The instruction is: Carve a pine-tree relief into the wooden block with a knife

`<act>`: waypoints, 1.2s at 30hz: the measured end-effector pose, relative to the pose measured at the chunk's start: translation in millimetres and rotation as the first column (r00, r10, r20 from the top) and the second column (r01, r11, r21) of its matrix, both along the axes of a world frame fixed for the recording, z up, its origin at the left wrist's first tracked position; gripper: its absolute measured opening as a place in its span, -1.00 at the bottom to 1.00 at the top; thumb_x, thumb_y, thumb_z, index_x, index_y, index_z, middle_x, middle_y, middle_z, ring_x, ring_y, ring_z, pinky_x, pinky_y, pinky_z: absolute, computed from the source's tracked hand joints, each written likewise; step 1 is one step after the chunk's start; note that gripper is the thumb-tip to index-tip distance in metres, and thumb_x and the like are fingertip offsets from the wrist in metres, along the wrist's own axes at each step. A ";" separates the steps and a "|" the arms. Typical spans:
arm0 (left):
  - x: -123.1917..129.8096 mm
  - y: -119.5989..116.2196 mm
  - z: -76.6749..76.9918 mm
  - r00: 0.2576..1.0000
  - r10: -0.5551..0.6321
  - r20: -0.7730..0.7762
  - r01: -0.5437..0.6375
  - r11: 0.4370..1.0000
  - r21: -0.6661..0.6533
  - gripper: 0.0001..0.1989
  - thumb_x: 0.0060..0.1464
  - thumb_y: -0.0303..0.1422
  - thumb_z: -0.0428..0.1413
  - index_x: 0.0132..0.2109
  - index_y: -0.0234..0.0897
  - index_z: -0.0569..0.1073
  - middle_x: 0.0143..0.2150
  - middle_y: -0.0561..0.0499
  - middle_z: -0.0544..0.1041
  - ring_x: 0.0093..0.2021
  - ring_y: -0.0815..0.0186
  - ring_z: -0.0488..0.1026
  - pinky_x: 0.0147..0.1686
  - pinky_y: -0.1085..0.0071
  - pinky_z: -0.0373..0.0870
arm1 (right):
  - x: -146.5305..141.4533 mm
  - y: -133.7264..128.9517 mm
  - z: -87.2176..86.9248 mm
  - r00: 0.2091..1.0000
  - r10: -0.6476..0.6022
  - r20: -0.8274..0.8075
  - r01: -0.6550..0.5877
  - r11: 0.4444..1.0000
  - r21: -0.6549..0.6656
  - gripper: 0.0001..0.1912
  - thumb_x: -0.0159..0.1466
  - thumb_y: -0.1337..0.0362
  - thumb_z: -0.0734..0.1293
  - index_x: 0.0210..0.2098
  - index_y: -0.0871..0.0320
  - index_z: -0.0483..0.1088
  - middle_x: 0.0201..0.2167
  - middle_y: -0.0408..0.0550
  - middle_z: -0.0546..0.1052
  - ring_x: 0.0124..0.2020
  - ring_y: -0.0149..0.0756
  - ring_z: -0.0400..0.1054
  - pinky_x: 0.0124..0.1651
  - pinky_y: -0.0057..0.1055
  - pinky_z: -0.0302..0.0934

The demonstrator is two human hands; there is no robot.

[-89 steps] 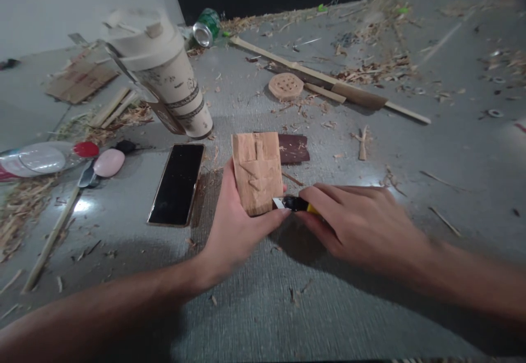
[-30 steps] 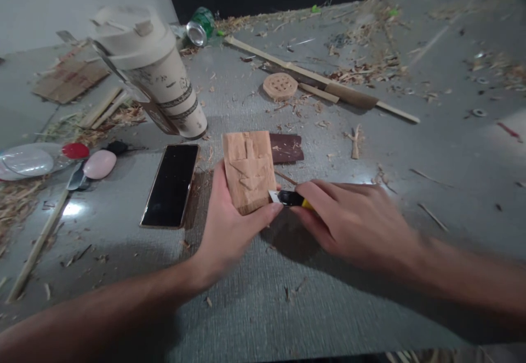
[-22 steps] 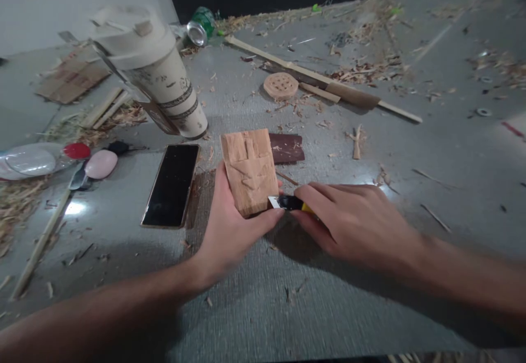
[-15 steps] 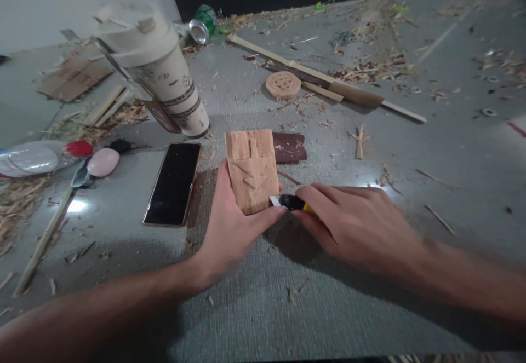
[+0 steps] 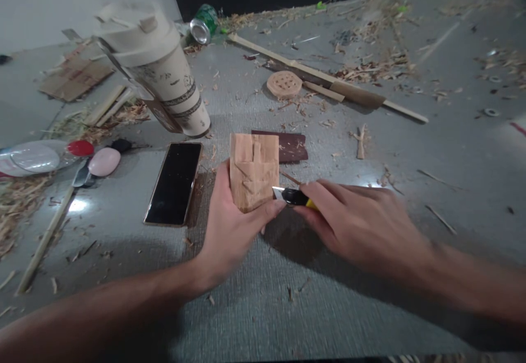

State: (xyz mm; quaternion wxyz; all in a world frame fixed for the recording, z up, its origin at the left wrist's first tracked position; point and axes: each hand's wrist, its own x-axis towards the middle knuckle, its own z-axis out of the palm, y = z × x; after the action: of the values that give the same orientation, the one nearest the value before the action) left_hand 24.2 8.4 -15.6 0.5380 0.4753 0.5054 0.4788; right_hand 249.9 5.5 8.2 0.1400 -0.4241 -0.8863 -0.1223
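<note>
A pale wooden block (image 5: 257,171) with a face-like relief carved into it stands upright in my left hand (image 5: 230,226). The thumb lies along the block's lower edge, while the other fingers are mostly hidden behind it. My right hand (image 5: 353,218) grips a utility knife (image 5: 293,195) with a black and yellow handle. Its short blade meets the block's lower right edge, close to my left thumb tip. Behind the block, a dark reddish-brown strip (image 5: 292,147) lies on the table.
Left of the block lies a phone (image 5: 173,183), with a tall patterned cup (image 5: 181,89) behind it. A round carved wooden disc (image 5: 284,84) and long wooden sticks (image 5: 357,94) lie farther back. A green can (image 5: 204,23) lies at the back, and wood shavings (image 5: 373,67) litter the grey table (image 5: 320,303).
The block has shifted slightly right and turned a little in my left hand. The knife blade has moved slightly up along the block's right edge.
</note>
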 end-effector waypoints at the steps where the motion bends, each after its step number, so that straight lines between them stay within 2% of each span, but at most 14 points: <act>1: 0.9 0.0 0.6 1.000 0.017 0.018 -0.017 1.000 -0.013 -0.36 0.05 -0.36 0.55 0.10 -0.08 0.33 -0.13 0.12 0.55 -0.43 0.40 0.47 -0.57 0.47 0.38 | 0.6 0.4 0.2 1.000 0.003 0.000 -0.003 1.000 -0.004 -0.54 0.72 0.11 0.05 -0.19 0.10 0.42 -0.47 -0.14 0.54 -0.60 -0.29 0.40 -0.47 -0.25 -0.10; 3: 2.8 0.1 2.5 0.999 0.040 0.033 -0.039 0.999 -0.019 -0.31 0.01 -0.37 0.56 0.14 -0.08 0.33 -0.07 0.07 0.60 -0.31 0.30 0.57 -0.52 0.44 0.47 | 1.7 1.1 -0.1 1.000 0.013 0.002 -0.013 1.000 -0.022 -0.53 0.72 0.11 0.04 -0.20 0.09 0.41 -0.49 -0.15 0.53 -0.60 -0.29 0.39 -0.47 -0.25 -0.12; 6: 4.0 0.5 5.0 0.999 0.031 0.023 -0.032 0.999 0.014 -0.28 0.01 -0.40 0.54 0.19 -0.09 0.33 0.02 0.00 0.66 -0.08 0.16 0.67 -0.22 0.27 0.68 | 2.8 1.8 -1.3 1.000 0.029 0.001 -0.029 0.998 -0.057 -0.53 0.72 0.11 0.03 -0.20 0.09 0.40 -0.50 -0.15 0.52 -0.61 -0.29 0.38 -0.47 -0.25 -0.17; 8: 3.5 0.6 5.2 0.999 0.028 0.015 -0.029 0.999 0.038 -0.29 0.01 -0.42 0.53 0.19 -0.10 0.33 0.03 0.00 0.68 0.00 0.14 0.69 -0.01 0.16 0.70 | 3.5 2.5 -2.2 0.999 0.036 -0.001 -0.036 0.996 -0.079 -0.54 0.72 0.12 0.03 -0.19 0.10 0.40 -0.49 -0.14 0.52 -0.61 -0.27 0.37 -0.46 -0.25 -0.18; 11: 2.2 0.6 5.1 0.999 0.003 0.038 -0.005 0.999 0.049 -0.29 0.02 -0.42 0.53 0.20 -0.10 0.33 0.02 0.01 0.71 0.02 0.11 0.71 0.12 0.06 0.69 | 4.8 4.0 -3.4 0.998 0.058 -0.006 -0.058 0.993 -0.106 -0.55 0.71 0.11 0.04 -0.18 0.10 0.41 -0.47 -0.15 0.53 -0.60 -0.28 0.37 -0.45 -0.25 -0.18; 15: 2.9 1.1 8.5 0.999 -0.003 0.048 0.003 1.000 -0.010 -0.29 -0.03 -0.42 0.54 0.15 -0.10 0.34 -0.04 0.03 0.73 -0.03 0.06 0.74 0.09 0.01 0.70 | 5.8 4.5 -4.1 0.996 0.084 -0.015 -0.085 0.989 -0.121 -0.58 0.71 0.12 0.07 -0.17 0.11 0.41 -0.46 -0.15 0.53 -0.60 -0.29 0.36 -0.44 -0.24 -0.17; 19: 4.9 1.3 12.4 1.000 0.017 0.026 -0.017 1.000 -0.017 -0.36 -0.05 -0.45 0.52 0.08 -0.08 0.36 -0.10 0.08 0.69 -0.09 0.09 0.72 -0.03 0.07 0.73 | 4.1 1.3 -2.8 0.997 0.074 -0.009 -0.074 0.993 -0.088 -0.60 0.70 0.15 0.08 -0.17 0.11 0.43 -0.44 -0.14 0.55 -0.59 -0.29 0.38 -0.45 -0.25 -0.17; 26: 1.7 1.7 7.7 0.995 0.069 -0.074 -0.069 0.998 0.015 -0.32 -0.06 -0.38 0.57 0.14 -0.07 0.43 0.07 0.03 0.63 0.11 0.05 0.64 0.11 0.04 0.67 | 1.9 0.4 0.8 1.000 0.022 -0.006 -0.023 0.998 -0.062 -0.61 0.68 0.15 0.13 -0.19 0.11 0.45 -0.46 -0.12 0.58 -0.58 -0.32 0.37 -0.43 -0.26 -0.13; 29: 1.0 1.2 5.7 0.995 0.068 -0.071 -0.068 0.998 -0.008 -0.31 -0.05 -0.36 0.57 0.13 -0.08 0.41 0.10 -0.02 0.63 0.14 0.01 0.64 0.07 0.03 0.68 | 4.0 2.6 0.9 0.999 0.046 -0.016 -0.047 0.997 -0.054 -0.59 0.69 0.15 0.10 -0.20 0.11 0.44 -0.47 -0.12 0.57 -0.58 -0.31 0.36 -0.44 -0.26 -0.13; 33: 1.9 0.1 6.4 1.000 0.031 -0.006 -0.031 0.998 -0.049 -0.30 -0.02 -0.36 0.55 0.15 -0.07 0.35 0.00 -0.01 0.67 -0.02 0.04 0.70 -0.10 0.08 0.71 | 6.2 4.8 0.8 0.996 0.086 -0.012 -0.087 0.993 -0.075 -0.58 0.70 0.14 0.09 -0.20 0.12 0.43 -0.47 -0.13 0.54 -0.58 -0.30 0.37 -0.45 -0.25 -0.14; 36: 2.4 0.2 8.5 0.998 -0.014 0.056 0.016 0.999 -0.040 -0.32 0.00 -0.39 0.52 0.14 -0.07 0.32 -0.06 0.03 0.72 -0.08 0.07 0.73 -0.02 0.01 0.73 | 6.3 5.9 1.1 0.996 0.092 -0.005 -0.092 0.992 -0.082 -0.58 0.70 0.15 0.08 -0.19 0.12 0.44 -0.48 -0.14 0.53 -0.59 -0.28 0.37 -0.44 -0.24 -0.15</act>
State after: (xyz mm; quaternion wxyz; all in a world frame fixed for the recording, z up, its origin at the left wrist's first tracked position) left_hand 26.6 8.6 -7.1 0.5647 0.4546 0.4963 0.4776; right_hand 256.2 11.5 9.3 0.1284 -0.3883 -0.9091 -0.0791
